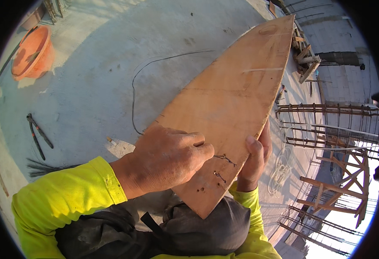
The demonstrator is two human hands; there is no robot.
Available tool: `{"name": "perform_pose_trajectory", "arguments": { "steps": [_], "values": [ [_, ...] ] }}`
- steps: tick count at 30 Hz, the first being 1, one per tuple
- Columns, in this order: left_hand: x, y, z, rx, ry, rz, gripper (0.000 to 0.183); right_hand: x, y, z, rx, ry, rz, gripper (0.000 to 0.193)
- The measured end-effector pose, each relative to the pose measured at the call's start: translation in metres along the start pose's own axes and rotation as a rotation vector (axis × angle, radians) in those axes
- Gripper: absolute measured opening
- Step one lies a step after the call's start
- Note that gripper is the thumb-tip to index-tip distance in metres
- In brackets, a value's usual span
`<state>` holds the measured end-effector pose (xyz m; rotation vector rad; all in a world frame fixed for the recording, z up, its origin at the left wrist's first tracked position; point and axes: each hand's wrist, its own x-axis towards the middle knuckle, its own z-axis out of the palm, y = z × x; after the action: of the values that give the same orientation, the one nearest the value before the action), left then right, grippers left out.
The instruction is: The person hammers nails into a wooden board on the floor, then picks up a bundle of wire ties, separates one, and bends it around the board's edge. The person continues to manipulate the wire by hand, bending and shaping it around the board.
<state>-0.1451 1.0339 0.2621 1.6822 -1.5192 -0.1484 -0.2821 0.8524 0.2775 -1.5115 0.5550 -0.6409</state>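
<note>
Bright yellow-green long sleeves (64, 196), stitched left cuff (114, 181), creased dark trousers (209, 222), bare left hand (170, 156), bare right hand (254, 164)

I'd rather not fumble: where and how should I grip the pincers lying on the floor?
Probably best around both handles of the pincers, from above and from your own side. They lie on the floor with the head pointing away and the handles running back toward you, only modestly spread, so one palm could likely close over the pair.

Tan board (237, 99), neon-yellow sleeves (68, 196), orange tub (43, 62)
</note>
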Motion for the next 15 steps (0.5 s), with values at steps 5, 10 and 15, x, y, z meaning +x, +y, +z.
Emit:
{"name": "perform_pose_trajectory", "arguments": {
  "steps": [5,10,15],
  "values": [
    [0.006,-0.006,-0.002,-0.01,-0.052,0.01,0.03,0.0,0.002,0.0,0.037,0.02,-0.001,0.091],
    [0.011,-0.006,0.0,-0.045,-0.042,-0.003,0.029,-0.001,0.005,-0.001,0.047,0.036,0.001,0.093],
    [0.008,-0.008,0.004,-0.046,-0.063,-0.005,0.027,0.0,0.007,-0.001,0.053,0.044,-0.014,0.095]
  ]
}}
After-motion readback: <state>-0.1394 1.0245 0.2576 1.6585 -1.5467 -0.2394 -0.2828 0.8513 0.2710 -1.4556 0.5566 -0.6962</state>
